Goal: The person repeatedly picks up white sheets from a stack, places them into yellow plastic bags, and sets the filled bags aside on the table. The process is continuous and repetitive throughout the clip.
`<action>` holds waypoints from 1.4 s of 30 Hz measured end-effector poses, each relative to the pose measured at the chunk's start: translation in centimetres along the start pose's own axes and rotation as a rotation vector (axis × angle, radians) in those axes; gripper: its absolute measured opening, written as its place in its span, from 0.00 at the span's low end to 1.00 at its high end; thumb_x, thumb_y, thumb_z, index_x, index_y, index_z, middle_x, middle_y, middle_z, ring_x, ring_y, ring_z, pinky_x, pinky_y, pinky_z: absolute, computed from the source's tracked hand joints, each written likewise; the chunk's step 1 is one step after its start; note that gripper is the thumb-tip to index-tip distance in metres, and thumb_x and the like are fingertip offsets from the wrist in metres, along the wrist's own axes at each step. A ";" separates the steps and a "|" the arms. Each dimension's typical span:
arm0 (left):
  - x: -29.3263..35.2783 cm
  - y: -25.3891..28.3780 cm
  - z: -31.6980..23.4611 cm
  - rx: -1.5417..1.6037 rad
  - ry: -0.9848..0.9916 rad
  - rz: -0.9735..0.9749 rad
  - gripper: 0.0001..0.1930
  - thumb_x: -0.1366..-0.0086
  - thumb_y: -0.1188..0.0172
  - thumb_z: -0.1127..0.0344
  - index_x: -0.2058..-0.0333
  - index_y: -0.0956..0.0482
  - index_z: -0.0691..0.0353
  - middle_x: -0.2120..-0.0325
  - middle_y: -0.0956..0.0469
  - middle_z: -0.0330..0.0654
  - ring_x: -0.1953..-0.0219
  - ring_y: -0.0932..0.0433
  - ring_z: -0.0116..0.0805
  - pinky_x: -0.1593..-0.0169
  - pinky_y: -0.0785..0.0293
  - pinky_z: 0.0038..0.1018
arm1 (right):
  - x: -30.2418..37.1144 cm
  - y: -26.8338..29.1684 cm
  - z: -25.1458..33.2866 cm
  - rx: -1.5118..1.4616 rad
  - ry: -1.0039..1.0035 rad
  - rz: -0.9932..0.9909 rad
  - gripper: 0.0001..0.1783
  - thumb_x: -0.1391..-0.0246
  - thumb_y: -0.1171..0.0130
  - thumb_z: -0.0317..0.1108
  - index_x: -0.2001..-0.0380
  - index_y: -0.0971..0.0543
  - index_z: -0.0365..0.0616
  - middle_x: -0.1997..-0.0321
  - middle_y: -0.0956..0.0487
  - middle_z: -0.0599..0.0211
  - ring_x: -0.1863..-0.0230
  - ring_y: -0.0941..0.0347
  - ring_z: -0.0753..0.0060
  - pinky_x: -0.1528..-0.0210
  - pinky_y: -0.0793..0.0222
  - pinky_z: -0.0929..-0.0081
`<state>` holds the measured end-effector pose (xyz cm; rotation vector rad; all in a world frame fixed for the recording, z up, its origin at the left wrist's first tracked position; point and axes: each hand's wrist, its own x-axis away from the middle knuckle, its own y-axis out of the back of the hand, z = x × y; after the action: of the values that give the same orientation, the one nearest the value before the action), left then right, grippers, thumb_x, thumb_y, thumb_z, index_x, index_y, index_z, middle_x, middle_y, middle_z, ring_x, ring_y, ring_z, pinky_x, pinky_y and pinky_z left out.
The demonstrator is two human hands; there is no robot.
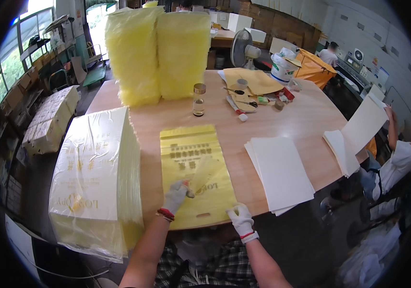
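A yellow plastic bag (pixel 179 163) with dark print and a handle slot lies flat on the table in front of me, its slot end at the near edge. Over its middle, my left hand (pixel 176 196), in a white glove with bare fingertips, pinches a see-through flap of the bag's film. My right hand (pixel 240 219), also gloved, has its fingers curled on the bag's near right corner. Left of the bag rises a thick stack of pale yellow printed bags (pixel 95 158). A pile of white sheets (pixel 282 170) rests to the right.
Two tall yellow plastic stacks (pixel 184 55) stand at the back, with a clear bottle (pixel 199 101) before them. Scissors (pixel 247 102), brown paper (pixel 253 79) and a white bucket (pixel 283 66) sit farther right. A co-worker (pixel 397 153) handles white sheets (pixel 366 122) at the right edge.
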<state>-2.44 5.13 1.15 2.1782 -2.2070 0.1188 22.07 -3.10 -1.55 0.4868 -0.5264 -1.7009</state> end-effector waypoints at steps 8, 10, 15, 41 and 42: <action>1.9 -4.2 1.0 -0.507 -0.229 0.105 0.12 0.37 0.54 0.64 0.75 0.27 0.64 0.83 0.25 0.39 0.80 0.26 0.31 0.70 0.29 0.25 | -2.2 -3.7 6.8 -0.653 -0.104 0.139 0.19 0.52 0.40 0.46 0.71 0.24 0.38 0.75 0.23 0.65 0.74 0.29 0.66 0.70 0.34 0.68; 0.3 -2.6 2.9 -0.164 -0.135 -0.010 0.10 0.38 0.53 0.65 0.74 0.27 0.64 0.83 0.25 0.38 0.80 0.26 0.31 0.69 0.29 0.25 | -2.1 -2.2 5.5 -0.122 0.173 -0.010 0.16 0.55 0.39 0.45 0.73 0.23 0.41 0.78 0.24 0.61 0.76 0.30 0.59 0.69 0.34 0.65; -0.4 -1.4 1.7 -0.088 -0.059 0.056 0.10 0.41 0.51 0.64 0.72 0.27 0.65 0.78 0.24 0.43 0.72 0.25 0.32 0.67 0.29 0.27 | -2.1 1.4 0.9 0.032 -0.141 0.057 0.24 0.54 0.40 0.53 0.80 0.23 0.39 0.82 0.27 0.64 0.78 0.34 0.75 0.73 0.37 0.71; 3.2 -7.3 -11.5 -0.156 -0.003 0.111 0.12 0.43 0.52 0.78 0.59 0.32 0.65 0.65 0.22 0.44 0.67 0.23 0.29 0.66 0.29 0.20 | -5.5 -6.7 4.8 0.215 0.319 0.005 0.21 0.54 0.43 0.36 0.56 0.32 0.43 0.56 0.28 0.50 0.56 0.31 0.47 0.53 0.36 0.59; 4.0 -7.1 -12.4 -0.267 -0.088 0.112 0.12 0.43 0.51 0.78 0.59 0.32 0.65 0.65 0.21 0.45 0.67 0.23 0.28 0.65 0.29 0.21 | -5.2 -9.0 2.4 0.347 0.336 -0.023 0.23 0.53 0.43 0.37 0.53 0.33 0.43 0.57 0.28 0.50 0.56 0.30 0.48 0.53 0.36 0.59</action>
<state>4.25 2.04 14.04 1.9554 -2.2389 -0.2587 14.52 3.69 -4.68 1.0114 -0.5706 -1.5107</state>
